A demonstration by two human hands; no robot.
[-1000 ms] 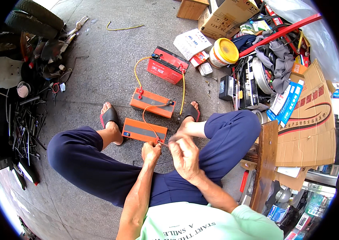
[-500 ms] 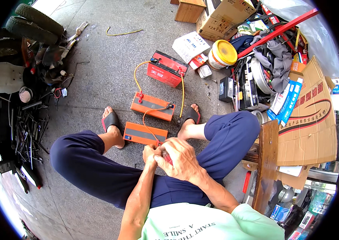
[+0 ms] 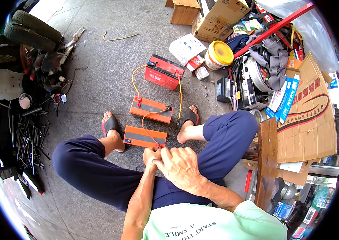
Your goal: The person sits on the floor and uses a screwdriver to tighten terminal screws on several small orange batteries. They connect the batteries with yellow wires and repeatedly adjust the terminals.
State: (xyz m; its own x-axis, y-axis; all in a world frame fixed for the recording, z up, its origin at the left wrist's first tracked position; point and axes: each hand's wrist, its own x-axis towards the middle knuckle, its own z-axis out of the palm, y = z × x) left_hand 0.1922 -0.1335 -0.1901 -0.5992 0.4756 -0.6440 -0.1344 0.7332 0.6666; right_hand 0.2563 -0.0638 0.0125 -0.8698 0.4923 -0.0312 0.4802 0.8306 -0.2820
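My left hand and right hand are together at the near edge of the nearest orange battery, by its right-hand terminal. Both are closed, the right one's fingers curled beside the left's; whatever they grip is hidden. An orange wire runs from that terminal to the middle orange battery. Farther off stands a red battery with a black top. One yellow wire links it to the middle battery's left terminal. Another yellow wire hangs from its right side, its end loose near my right foot.
A loose yellow wire lies on the floor ahead. Tyres and scattered metal tools are at left. At right are a yellow-lidded bucket, a small black battery, flattened cardboard and a wooden bench edge.
My right hand has turned and shifted slightly down and right; a red thing that showed in its grip is now hidden. The left hand stays at the terminal.
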